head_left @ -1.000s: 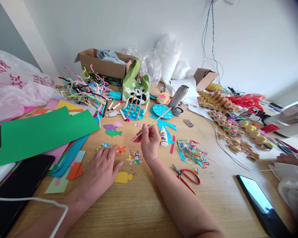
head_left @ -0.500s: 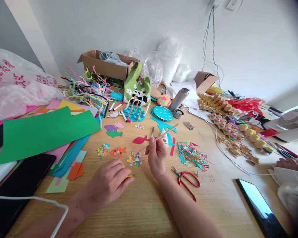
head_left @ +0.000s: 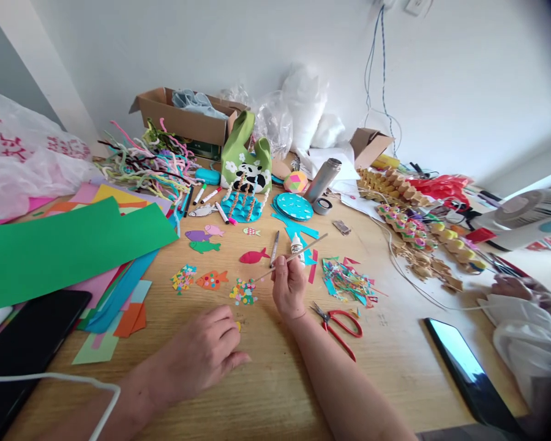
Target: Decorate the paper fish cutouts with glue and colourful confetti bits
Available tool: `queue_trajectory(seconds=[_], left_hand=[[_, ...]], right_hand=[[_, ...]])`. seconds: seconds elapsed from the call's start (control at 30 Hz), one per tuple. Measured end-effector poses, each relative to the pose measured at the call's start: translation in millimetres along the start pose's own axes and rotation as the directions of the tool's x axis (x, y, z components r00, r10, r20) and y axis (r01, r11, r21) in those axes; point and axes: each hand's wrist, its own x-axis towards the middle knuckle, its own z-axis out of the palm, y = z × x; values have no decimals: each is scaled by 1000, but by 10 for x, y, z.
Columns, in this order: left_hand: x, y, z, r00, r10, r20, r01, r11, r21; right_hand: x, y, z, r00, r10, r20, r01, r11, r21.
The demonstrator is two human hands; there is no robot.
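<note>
My right hand pinches a thin wooden stick, whose lower end points left toward a pile of small coloured paper dots. My left hand rests low over the table with bent fingers, the thumb apart; a yellow piece shows at its fingertips. Beyond the hands lie an orange fish with dots, a red fish and a second dot pile. A white glue bottle stands just behind my right hand, beside a pen.
Red-handled scissors and paper scraps lie right of my right arm. A phone is at the lower right, near another person's hand. Green sheets cover the left; a metal flask leans at the back.
My left hand's thumb and fingers have spread apart, and the yellow piece now shows beside its fingertips. The stick in my right hand has tilted slightly. The whole view has shifted.
</note>
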Motion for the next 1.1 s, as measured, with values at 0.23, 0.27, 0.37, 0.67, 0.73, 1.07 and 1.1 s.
queue_trajectory(seconds=[0.23, 0.27, 0.37, 0.67, 0.73, 1.07, 1.1], left_hand=[[-56, -11, 38, 998, -33, 49, 34, 999, -29], [-61, -12, 43, 998, -34, 53, 36, 999, -30], [-60, -14, 41, 997, -39, 70, 41, 999, -24], [-34, -22, 30, 990, -50, 132, 52, 999, -7], [-33, -23, 34, 991, -48, 126, 49, 999, -4], [-13, -37, 0, 1000, -18, -9, 18, 1000, -3], [-13, -39, 1, 999, -26, -23, 25, 1000, -8]], right_hand=[[69, -97, -54, 965, -249, 87, 262, 947, -187], [89, -95, -64, 958, -272, 88, 285, 936, -208], [139, -55, -84, 951, -298, 87, 310, 919, -242], [138, 20, -55, 959, -265, 105, 284, 908, -307], [132, 20, -47, 962, -251, 112, 274, 910, -312], [114, 51, -13, 983, -159, 91, 176, 956, -236], [113, 54, -14, 987, -142, 69, 154, 963, -221]])
